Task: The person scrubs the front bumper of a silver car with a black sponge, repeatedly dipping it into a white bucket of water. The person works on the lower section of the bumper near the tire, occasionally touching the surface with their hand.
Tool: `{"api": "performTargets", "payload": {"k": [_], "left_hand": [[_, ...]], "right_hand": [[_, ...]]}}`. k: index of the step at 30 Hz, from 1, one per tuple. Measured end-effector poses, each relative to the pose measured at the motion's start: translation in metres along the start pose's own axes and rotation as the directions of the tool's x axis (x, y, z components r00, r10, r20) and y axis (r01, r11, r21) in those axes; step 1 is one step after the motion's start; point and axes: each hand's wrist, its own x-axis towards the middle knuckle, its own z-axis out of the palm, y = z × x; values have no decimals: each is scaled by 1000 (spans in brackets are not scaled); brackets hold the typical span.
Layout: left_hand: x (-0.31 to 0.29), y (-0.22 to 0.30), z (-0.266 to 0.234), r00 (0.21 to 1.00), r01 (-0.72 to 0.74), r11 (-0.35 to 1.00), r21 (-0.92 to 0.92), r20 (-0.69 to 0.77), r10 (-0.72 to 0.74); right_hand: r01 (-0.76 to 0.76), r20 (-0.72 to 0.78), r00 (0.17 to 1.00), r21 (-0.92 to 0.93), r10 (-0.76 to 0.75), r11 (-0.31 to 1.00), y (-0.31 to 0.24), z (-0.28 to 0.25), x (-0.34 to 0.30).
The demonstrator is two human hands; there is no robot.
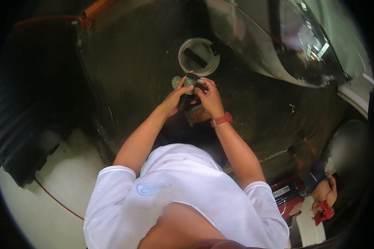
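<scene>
In front of my body, my left hand (176, 98) and my right hand (210, 96) come together around a small dark piece with a speckled grey face (189, 84). Its exact kind is not clear. My left thumb lies along its near side, and the bent fingers of my right hand pinch its right side. Just left of my left fingers shows a pale, speckled rounded thing (176, 81). Beyond my fingertips stands a round whitish bucket (180, 56) with a dark bar-like shape across its inside. A red wristband (221, 120) circles my right wrist.
A shiny light-coloured car (253, 50) fills the upper right. Ribbed black material (25, 112) is at the left, with a thin red hose or cord (58, 199) below it. Another person (322, 193) and a red vehicle (290, 195) are at the lower right. The floor (129, 62) is dark.
</scene>
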Motion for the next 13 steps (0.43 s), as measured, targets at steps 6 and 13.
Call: {"api": "performTargets", "payload": {"k": [6,13], "left_hand": [[47,-30,-43,982,106,990,-95,-144,-119],[223,-107,-88,948,-45,966,-253,-317,-39]], "right_hand": [[-452,274,879,219,390,865,72,25,76],[-633,351,753,159,556,758,218,5,208]]}}
